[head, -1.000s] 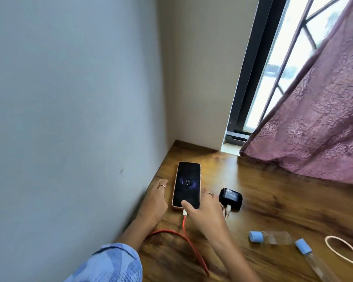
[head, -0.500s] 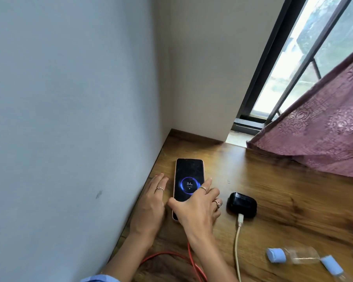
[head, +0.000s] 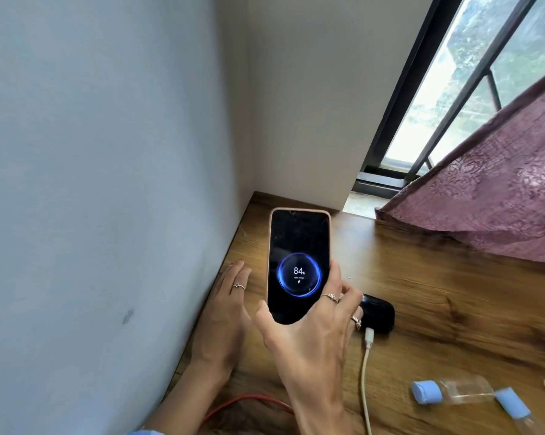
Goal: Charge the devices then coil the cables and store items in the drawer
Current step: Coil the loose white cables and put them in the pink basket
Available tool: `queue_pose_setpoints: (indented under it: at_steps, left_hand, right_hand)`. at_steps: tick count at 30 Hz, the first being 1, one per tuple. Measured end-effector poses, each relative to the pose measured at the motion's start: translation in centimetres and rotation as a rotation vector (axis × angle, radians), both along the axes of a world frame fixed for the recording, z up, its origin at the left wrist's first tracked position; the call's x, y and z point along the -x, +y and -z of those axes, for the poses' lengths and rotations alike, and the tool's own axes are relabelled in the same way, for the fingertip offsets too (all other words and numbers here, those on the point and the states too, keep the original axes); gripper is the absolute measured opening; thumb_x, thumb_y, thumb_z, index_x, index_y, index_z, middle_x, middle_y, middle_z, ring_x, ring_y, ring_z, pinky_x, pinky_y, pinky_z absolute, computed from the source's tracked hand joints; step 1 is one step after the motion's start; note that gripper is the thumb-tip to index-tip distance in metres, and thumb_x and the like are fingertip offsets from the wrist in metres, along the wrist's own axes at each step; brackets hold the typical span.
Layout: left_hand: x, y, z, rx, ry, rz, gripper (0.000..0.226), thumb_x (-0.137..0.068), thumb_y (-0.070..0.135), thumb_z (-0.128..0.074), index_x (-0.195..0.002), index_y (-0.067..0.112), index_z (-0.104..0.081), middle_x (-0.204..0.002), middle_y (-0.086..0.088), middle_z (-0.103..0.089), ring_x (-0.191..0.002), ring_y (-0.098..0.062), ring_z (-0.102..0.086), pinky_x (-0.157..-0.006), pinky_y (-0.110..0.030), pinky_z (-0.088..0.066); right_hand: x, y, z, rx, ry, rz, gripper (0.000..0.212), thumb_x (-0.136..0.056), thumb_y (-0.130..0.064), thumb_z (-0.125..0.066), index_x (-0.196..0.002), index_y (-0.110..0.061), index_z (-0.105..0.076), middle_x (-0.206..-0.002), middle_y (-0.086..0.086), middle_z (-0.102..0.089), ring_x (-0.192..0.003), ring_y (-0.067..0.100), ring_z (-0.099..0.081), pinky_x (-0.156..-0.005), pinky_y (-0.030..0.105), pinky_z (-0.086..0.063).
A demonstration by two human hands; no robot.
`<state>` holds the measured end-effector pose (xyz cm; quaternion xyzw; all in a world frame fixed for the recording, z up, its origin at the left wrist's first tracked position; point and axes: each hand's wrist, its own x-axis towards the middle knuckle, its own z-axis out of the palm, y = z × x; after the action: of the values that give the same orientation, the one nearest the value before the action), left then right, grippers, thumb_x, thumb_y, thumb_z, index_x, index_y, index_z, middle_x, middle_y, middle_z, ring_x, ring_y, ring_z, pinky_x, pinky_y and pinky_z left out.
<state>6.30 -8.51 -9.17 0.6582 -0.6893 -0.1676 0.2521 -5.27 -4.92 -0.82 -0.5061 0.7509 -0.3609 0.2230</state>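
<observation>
Pink-cased phone [head: 299,262], screen reading 84%, gripped by right hand [head: 312,343], fingers curled around it; left hand [head: 225,312] flat, fingers relaxed, on wooden surface [head: 453,309].

phone [head: 298,265] base hidden, red cable [head: 246,403] cut off

Single head view only; no second view to share scene with. Mounted on the head, aimed forward and down into a room corner. Close range: left hand [head: 225,312] and right hand [head: 312,337] at lower centre, forearms entering from the bottom edge. Counter [head: 453,296] across the lower right, wall [head: 108,183] filling the left half, window [head: 447,98] and curtain [head: 500,189] at upper right. Wide-angle lens: straight edges bowed, horizon tilted.
</observation>
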Motion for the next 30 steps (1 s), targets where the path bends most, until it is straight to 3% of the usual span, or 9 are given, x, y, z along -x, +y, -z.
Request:
queue_pose_setpoints:
  at_steps: [4,11,15,21,25,30]
  left_hand:
    - [-0.1,-0.1,0.1,0.009,-0.020,0.012,0.058,-0.085,0.000,-0.055,-0.140,0.009,-0.041,-0.149,-0.005,-0.037,-0.140,-0.016,-0.031,-0.116,-0.033,-0.028]
    - [-0.2,-0.1,0.0,-0.008,-0.052,0.038,0.062,-0.085,0.007,-0.060,-0.143,0.011,-0.037,-0.151,-0.003,-0.034,-0.141,-0.014,-0.028,-0.115,-0.034,-0.029]
    - [-0.1,0.0,-0.3,-0.007,0.013,0.006,0.061,-0.081,0.000,-0.061,-0.139,0.006,-0.042,-0.148,-0.008,-0.038,-0.138,-0.019,-0.035,-0.114,-0.036,-0.031]
    - [0.0,0.0,-0.3,-0.014,-0.014,0.002,0.064,-0.078,-0.002,-0.062,-0.139,0.005,-0.042,-0.151,-0.007,-0.034,-0.141,-0.020,-0.029,-0.116,-0.025,-0.019]
    - [0.2,-0.3,-0.2,0.008,0.000,-0.041,0.061,-0.077,-0.017,-0.044,-0.135,0.002,-0.048,-0.147,-0.011,-0.040,-0.139,-0.024,-0.034,-0.116,-0.029,-0.023]
    - [0.5,-0.2,0.0,0.047,-0.002,-0.082,0.055,-0.083,-0.016,-0.039,-0.133,0.004,-0.050,-0.146,-0.009,-0.043,-0.138,-0.023,-0.035,-0.114,-0.028,-0.023]
  right_hand:
    - [0.0,0.7,-1.1,0.078,0.006,-0.016,0.109,-0.057,-0.049,-0.074,-0.148,-0.020,-0.021,-0.121,0.000,-0.030,-0.119,0.026,-0.034,-0.103,0.046,-0.038]
    - [-0.1,1.6,-2.0,0.092,0.001,-0.019,0.110,-0.057,-0.063,-0.061,-0.148,-0.016,-0.021,-0.122,-0.001,-0.028,-0.117,0.024,-0.037,-0.101,0.043,-0.041]
    - [0.0,1.7,-1.6,0.086,0.001,-0.012,0.111,-0.055,-0.066,-0.057,-0.148,-0.017,-0.022,-0.119,-0.003,-0.028,-0.114,0.021,-0.038,-0.100,0.038,-0.041]
    - [0.1,1.4,1.0,-0.105,0.014,-0.032,0.108,-0.055,-0.052,-0.067,-0.147,-0.020,-0.019,-0.124,0.000,-0.028,-0.121,0.024,-0.029,-0.108,0.037,-0.031]
    - [-0.2,1.0,2.6,-0.263,0.083,-0.027,0.107,-0.058,-0.051,-0.064,-0.147,-0.016,-0.016,-0.120,0.001,-0.025,-0.120,0.032,-0.036,-0.107,0.039,-0.032]
    - [-0.8,1.2,3.6,-0.389,0.188,-0.024,0.105,-0.059,-0.056,-0.057,-0.147,-0.013,-0.016,-0.121,0.003,-0.029,-0.119,0.030,-0.036,-0.101,0.037,-0.034]
